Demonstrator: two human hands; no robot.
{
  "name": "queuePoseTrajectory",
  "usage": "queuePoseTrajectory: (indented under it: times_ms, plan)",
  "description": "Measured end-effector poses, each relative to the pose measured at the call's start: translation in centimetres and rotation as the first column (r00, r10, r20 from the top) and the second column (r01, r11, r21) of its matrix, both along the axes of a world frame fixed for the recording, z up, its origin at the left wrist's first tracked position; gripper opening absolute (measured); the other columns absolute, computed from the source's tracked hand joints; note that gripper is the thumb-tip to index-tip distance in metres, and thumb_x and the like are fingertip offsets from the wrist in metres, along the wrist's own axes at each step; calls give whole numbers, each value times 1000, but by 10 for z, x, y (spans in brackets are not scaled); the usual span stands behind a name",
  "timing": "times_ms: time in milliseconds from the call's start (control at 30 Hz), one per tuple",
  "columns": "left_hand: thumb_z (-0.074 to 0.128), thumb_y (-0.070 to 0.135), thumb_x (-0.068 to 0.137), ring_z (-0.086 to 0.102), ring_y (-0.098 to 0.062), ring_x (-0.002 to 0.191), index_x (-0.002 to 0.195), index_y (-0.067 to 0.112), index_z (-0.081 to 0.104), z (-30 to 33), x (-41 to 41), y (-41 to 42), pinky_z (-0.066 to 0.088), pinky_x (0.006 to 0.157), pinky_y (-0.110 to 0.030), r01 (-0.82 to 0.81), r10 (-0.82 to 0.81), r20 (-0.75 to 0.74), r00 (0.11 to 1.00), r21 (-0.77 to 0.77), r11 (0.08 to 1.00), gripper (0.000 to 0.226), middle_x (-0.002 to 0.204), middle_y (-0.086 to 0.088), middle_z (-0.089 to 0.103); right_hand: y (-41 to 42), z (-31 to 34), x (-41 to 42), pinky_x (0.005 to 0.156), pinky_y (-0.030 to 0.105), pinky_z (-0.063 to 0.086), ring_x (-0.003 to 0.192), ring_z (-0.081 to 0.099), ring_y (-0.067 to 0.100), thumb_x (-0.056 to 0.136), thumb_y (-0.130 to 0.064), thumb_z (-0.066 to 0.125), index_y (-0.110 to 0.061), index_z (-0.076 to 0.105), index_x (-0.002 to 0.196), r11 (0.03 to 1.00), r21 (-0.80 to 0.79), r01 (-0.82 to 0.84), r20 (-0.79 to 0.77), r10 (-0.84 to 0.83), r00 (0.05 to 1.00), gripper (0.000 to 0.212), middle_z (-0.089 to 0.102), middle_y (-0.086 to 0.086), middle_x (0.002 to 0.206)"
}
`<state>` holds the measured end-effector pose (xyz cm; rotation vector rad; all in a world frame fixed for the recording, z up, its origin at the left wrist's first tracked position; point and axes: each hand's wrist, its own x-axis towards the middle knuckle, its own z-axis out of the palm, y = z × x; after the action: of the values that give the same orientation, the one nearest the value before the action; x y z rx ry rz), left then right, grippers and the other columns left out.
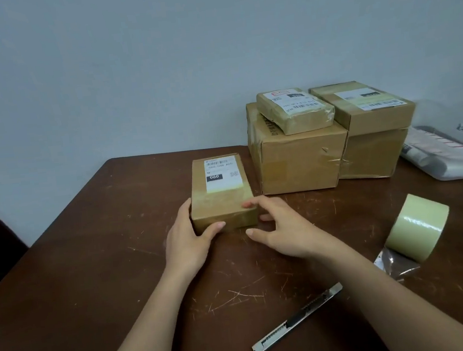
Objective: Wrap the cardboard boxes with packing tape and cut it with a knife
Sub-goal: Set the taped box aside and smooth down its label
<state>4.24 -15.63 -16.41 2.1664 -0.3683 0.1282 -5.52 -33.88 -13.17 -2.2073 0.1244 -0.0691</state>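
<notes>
A small cardboard box (220, 193) with a white shipping label lies flat on the brown table (90, 261), its surface glossy with tape. My left hand (187, 243) holds its near left corner, thumb on the front face and fingers along the left side. My right hand (281, 227) hovers at the near right corner with fingers spread and relaxed, one fingertip touching the top edge. A roll of pale yellow packing tape (417, 226) stands on the table to the right, a loose clear end trailing beneath it. A metal utility knife (296, 318) lies near the front edge.
Stacked at the back right are a large cardboard box (297, 159), a small taped box (295, 110) on top of it, and two more boxes (367, 121) beside it. A clear plastic bin (451, 158) sits at the far right. The wall is close behind.
</notes>
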Motion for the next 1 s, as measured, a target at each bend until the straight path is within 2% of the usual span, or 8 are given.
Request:
queuePoseTrajectory:
  times_ms: [133, 267, 400, 567, 633, 867, 933, 1000]
  plan:
    - [68, 46, 87, 54, -19, 123, 144, 34, 38, 3, 16, -11, 47, 96, -45, 27, -31, 71, 997, 57, 998, 65, 134, 9, 56, 1, -1, 11, 96, 28, 43, 116, 49, 13, 94, -27, 64, -50, 40, 121, 996, -73, 46, -8, -46, 999, 43, 36, -3, 128]
    - [55, 54, 93, 46, -25, 127, 155, 23, 21, 0, 31, -21, 44, 96, -45, -69, 48, 103, 994, 215, 974, 77, 139, -4, 42, 5, -2, 24, 101, 47, 45, 123, 43, 23, 91, -33, 64, -52, 29, 135, 962, -260, 83, -34, -96, 995, 59, 41, 1, 130]
    - [53, 44, 97, 44, -23, 131, 155, 22, 21, -1, 39, -27, 43, 96, -43, -102, 69, 142, 987, 241, 965, 70, 141, -4, 48, 6, -4, 36, 102, 45, 42, 132, 34, 25, 93, -40, 60, -50, 29, 144, 924, -380, 32, -106, -77, 991, 60, 34, 0, 137]
    - [43, 31, 102, 54, -29, 108, 131, 26, 49, 1, 45, -33, 37, 72, -37, -136, 83, 182, 980, 302, 944, 30, 112, -5, 60, 4, -3, 46, 107, 44, 39, 138, 29, 28, 91, -52, 61, -35, 1, 158, 911, -413, -10, -209, -84, 974, 91, 22, -1, 149]
    - [40, 31, 103, 48, -27, 113, 131, 24, 51, 1, 48, -35, 36, 73, -36, -135, 62, 208, 976, 358, 924, 30, 117, -3, 59, 3, -2, 46, 109, 44, 38, 138, 28, 27, 90, -55, 61, -35, -1, 158, 910, -413, -28, -227, -74, 971, 95, 22, -2, 148]
    - [32, 35, 105, 41, -27, 113, 149, 40, 31, -2, 58, -38, 37, 76, -39, -130, 56, 165, 985, 484, 865, 44, 128, -6, 45, -1, -6, 45, 110, 41, 36, 135, 28, 23, 90, -53, 62, -36, 10, 157, 927, -374, -37, -220, -50, 974, 87, 26, -5, 141]
    - [38, 34, 104, 40, -28, 123, 152, 31, 28, -2, 58, -37, 42, 85, -42, -131, 79, 135, 988, 439, 889, 50, 137, -8, 45, 0, -5, 42, 112, 42, 34, 138, 26, 23, 91, -49, 62, -35, 13, 157, 932, -359, -40, -218, -43, 975, 83, 26, -4, 144]
    - [46, 30, 102, 43, -27, 127, 149, 19, 37, -2, 58, -30, 42, 96, -42, -129, 111, 76, 991, 314, 941, 49, 137, -8, 49, 2, -2, 37, 114, 44, 30, 141, 22, 25, 93, -44, 61, -34, 15, 157, 936, -347, -59, -230, -24, 973, 79, 25, -3, 151]
